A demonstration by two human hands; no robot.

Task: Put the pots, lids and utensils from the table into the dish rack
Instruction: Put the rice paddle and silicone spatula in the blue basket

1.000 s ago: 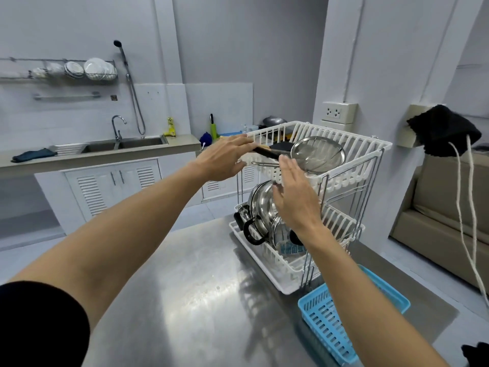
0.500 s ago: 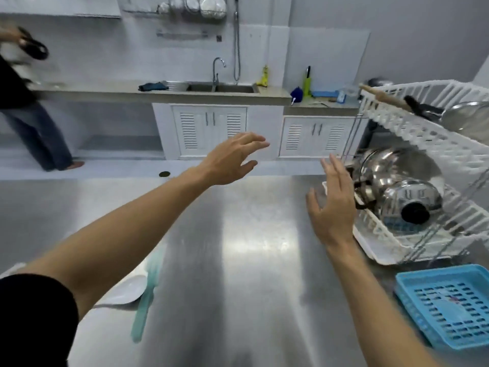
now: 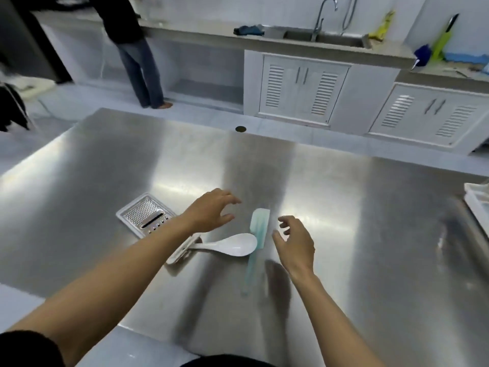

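On the steel table lie a flat metal grater, a white plastic rice spoon and a pale teal spatula that crosses the spoon's bowl. My left hand hovers open just above the spoon's handle, between the grater and the spatula. My right hand hangs open just to the right of the spatula, fingers curled and apart. Neither hand touches a utensil. Only a white corner of the dish rack shows at the right edge.
Another person stands at the far counter on the left. A sink with a tap and white louvred cabinets run along the back wall. A dark cloth lies on that counter.
My view has swung left and down, away from the dish rack to the utensils on the table. Both hands have come down from the rack to hover over the spoon and spatula.
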